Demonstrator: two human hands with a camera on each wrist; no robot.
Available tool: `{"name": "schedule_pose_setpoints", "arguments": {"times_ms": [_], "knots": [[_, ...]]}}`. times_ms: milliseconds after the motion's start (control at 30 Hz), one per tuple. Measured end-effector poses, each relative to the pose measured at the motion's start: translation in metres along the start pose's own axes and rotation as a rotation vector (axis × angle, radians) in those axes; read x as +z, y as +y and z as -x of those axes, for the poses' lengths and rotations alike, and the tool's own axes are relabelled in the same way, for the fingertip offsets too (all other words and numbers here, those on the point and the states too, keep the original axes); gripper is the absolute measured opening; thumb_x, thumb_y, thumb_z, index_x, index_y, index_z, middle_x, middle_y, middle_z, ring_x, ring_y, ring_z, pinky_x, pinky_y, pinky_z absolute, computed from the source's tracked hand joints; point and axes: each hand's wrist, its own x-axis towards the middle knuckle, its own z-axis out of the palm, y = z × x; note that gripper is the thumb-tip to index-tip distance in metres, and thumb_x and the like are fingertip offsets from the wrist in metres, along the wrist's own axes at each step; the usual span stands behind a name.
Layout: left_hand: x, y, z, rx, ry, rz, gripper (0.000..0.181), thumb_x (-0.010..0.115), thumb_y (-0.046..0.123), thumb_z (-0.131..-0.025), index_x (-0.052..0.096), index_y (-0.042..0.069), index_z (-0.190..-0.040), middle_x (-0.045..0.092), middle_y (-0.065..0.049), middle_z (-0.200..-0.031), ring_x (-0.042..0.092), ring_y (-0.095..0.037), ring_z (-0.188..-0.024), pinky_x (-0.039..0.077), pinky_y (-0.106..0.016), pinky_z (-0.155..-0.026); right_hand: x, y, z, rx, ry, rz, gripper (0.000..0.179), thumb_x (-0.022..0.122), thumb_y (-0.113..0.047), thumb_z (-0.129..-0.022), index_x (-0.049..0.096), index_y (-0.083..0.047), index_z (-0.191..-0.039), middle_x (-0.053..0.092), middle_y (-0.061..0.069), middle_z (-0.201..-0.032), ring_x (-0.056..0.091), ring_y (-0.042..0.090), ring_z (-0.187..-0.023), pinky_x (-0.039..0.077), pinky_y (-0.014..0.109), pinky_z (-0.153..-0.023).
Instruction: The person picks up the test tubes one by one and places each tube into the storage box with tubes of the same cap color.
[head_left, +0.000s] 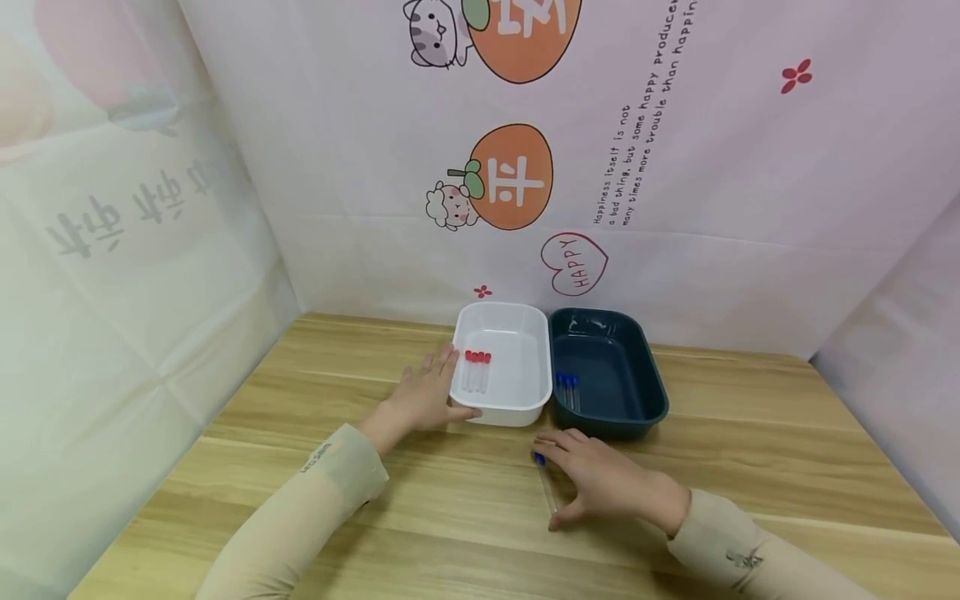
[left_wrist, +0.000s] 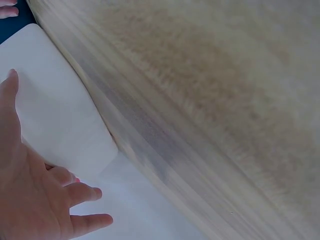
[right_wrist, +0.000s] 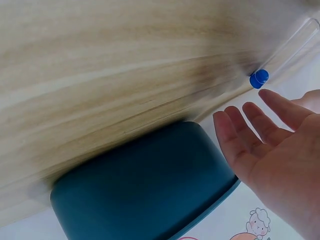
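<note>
A clear test tube with a blue cap [head_left: 539,458] lies on the table in front of the trays. My right hand [head_left: 600,477] is over it, its fingertips right at the cap and the thumb near the other end. In the right wrist view the blue cap [right_wrist: 259,79] shows just beyond a fingertip [right_wrist: 267,97]. My left hand [head_left: 422,395] rests spread at the near left corner of a white tray [head_left: 517,406], fingers along its side and thumb at its front. Several red-capped tubes [head_left: 477,357] lie in that tray.
A dark teal tray [head_left: 651,392] stands right of the white one, with three blue-capped tubes [head_left: 567,380] at its left side. Both trays sit near the back edge of the wooden table [head_left: 420,517]. A printed cloth [head_left: 375,208] hangs behind and at the sides.
</note>
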Motion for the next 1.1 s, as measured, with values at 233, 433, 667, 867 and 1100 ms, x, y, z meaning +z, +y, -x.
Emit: {"name": "schedule_pose_setpoints", "arguments": {"times_ms": [233,433,667,867,1100], "knots": [[-0.0002,0.001,0.0001,0.002,0.004,0.006,0.112,0.069,0.066,-0.088,0.017,0.001,-0.163,0.013,-0.014,-0.17,0.016,-0.044,-0.153,0.02,-0.071,-0.115,0.0006,0.0021,-0.0017,0.016,-0.021,0.003,0.093,0.087,-0.053,-0.077,0.053,-0.001,-0.147,0.047,0.016,-0.152,0.045,0.034,-0.134,0.044,0.056,-0.106],[0.0037,-0.0011,-0.0018,-0.005,0.002,0.016,0.113,0.069,0.067,-0.087,0.016,0.002,-0.164,0.012,-0.013,-0.171,0.014,-0.044,-0.153,0.019,-0.07,-0.115,0.0008,0.0037,-0.0016,0.039,-0.033,-0.011,0.095,0.087,-0.053,-0.077,0.052,0.0,-0.147,0.046,0.017,-0.153,0.044,0.035,-0.135,0.042,0.058,-0.106],[0.0045,-0.001,-0.0025,-0.008,0.008,0.017,0.113,0.069,0.067,-0.087,0.016,0.003,-0.164,0.012,-0.012,-0.171,0.014,-0.044,-0.153,0.018,-0.071,-0.115,-0.0002,0.0058,-0.0016,0.041,-0.016,-0.041,0.093,0.088,-0.053,-0.076,0.054,0.0,-0.145,0.045,0.018,-0.153,0.045,0.037,-0.134,0.042,0.058,-0.106],[0.0049,-0.0003,-0.0018,-0.01,-0.001,0.017,0.113,0.069,0.067,-0.087,0.017,0.003,-0.164,0.012,-0.012,-0.171,0.014,-0.043,-0.153,0.018,-0.07,-0.116,0.0005,0.0067,-0.0016,0.039,-0.013,-0.058,0.095,0.086,-0.056,-0.076,0.053,0.0,-0.145,0.045,0.018,-0.153,0.045,0.038,-0.136,0.042,0.057,-0.107],[0.0051,-0.0015,-0.0027,-0.006,0.011,0.016,0.113,0.07,0.066,-0.087,0.016,0.003,-0.164,0.012,-0.012,-0.171,0.015,-0.044,-0.153,0.02,-0.071,-0.115,-0.0014,0.0022,0.0001,0.01,0.03,-0.057,0.098,0.087,-0.057,-0.075,0.051,-0.001,-0.147,0.046,0.018,-0.152,0.048,0.036,-0.133,0.044,0.055,-0.106]]}}
